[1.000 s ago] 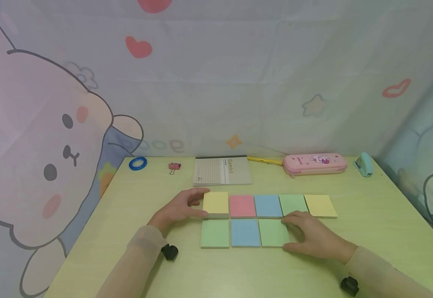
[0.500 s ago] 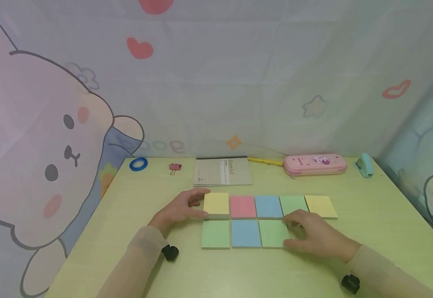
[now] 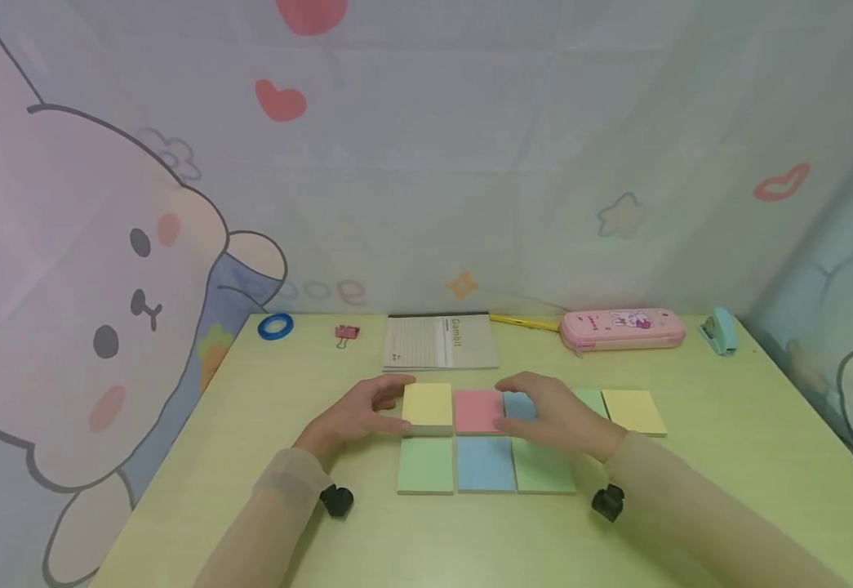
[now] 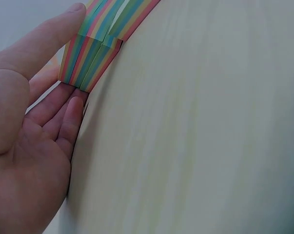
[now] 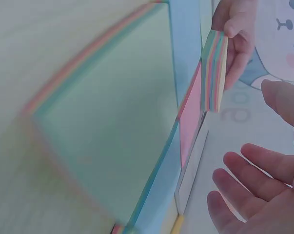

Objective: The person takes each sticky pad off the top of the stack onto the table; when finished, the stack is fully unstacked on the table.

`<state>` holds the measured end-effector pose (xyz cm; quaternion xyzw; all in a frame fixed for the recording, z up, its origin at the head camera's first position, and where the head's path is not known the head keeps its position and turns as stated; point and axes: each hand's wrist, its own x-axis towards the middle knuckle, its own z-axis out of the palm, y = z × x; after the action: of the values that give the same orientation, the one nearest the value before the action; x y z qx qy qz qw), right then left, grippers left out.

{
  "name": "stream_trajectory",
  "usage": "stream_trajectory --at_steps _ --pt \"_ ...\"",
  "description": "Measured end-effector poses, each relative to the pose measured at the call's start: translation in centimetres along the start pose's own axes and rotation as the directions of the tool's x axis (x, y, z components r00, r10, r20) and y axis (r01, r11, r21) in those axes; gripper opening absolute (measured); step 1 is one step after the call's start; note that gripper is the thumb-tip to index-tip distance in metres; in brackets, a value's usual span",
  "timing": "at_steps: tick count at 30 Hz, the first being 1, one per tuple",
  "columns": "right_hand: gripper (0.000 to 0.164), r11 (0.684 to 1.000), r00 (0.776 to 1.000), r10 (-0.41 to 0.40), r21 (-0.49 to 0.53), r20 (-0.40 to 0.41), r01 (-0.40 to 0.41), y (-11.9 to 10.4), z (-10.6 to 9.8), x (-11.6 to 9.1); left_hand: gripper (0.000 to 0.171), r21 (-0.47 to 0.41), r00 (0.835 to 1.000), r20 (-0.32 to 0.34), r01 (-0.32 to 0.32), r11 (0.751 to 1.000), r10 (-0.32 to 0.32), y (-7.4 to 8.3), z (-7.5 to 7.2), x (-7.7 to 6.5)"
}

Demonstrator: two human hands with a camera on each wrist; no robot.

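Two rows of sticky-note pads lie on the table. At the left end of the back row, my left hand grips a thicker yellow-topped sticky-note stack between thumb and fingers; its striped edges show in the left wrist view. To its right are a pink pad, a blue pad, a green pad and a yellow pad. My right hand hovers over the blue and green pads, fingers spread and holding nothing. In front lie a green pad, a blue pad and another green pad.
Along the table's back edge sit a blue tape roll, a pink binder clip, a notebook, a yellow pencil-like stick, a pink pencil case and a mint stapler. A printed cloth hangs behind.
My right hand has left the right-hand green pad of the front row and moved left and back, over the back row. The left hand stays at the yellow-topped stack.
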<state>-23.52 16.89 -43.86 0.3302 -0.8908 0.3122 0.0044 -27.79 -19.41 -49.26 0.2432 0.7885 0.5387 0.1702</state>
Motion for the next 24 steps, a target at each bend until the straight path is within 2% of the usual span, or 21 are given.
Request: stream_trajectory --at_steps 6,11,18,24 --pt "0.063 1.0 0.999 -0.02 0.0 0.046 0.02 -1.4 1.9 4.2 0.081 -0.014 1.0 0.001 0.0 1.0 0.0 -0.3 0.0 0.0" --pt "0.07 1.0 0.996 -0.026 0.008 0.08 0.025 -2.2 3.4 6.7 0.08 -0.01 1.0 0.004 -0.001 1.0 0.001 -0.3 -0.3 0.2" --pt "0.078 1.0 0.986 -0.021 -0.011 0.163 0.023 -2.3 5.2 8.3 0.078 -0.013 1.0 0.01 -0.009 1.0 0.01 -0.1 -0.3 0.0" --pt "0.077 0.996 0.987 -0.054 -0.058 0.149 0.063 -2.4 5.3 8.4 0.081 -0.018 1.0 0.015 -0.008 1.0 0.009 0.0 -0.2 0.1"
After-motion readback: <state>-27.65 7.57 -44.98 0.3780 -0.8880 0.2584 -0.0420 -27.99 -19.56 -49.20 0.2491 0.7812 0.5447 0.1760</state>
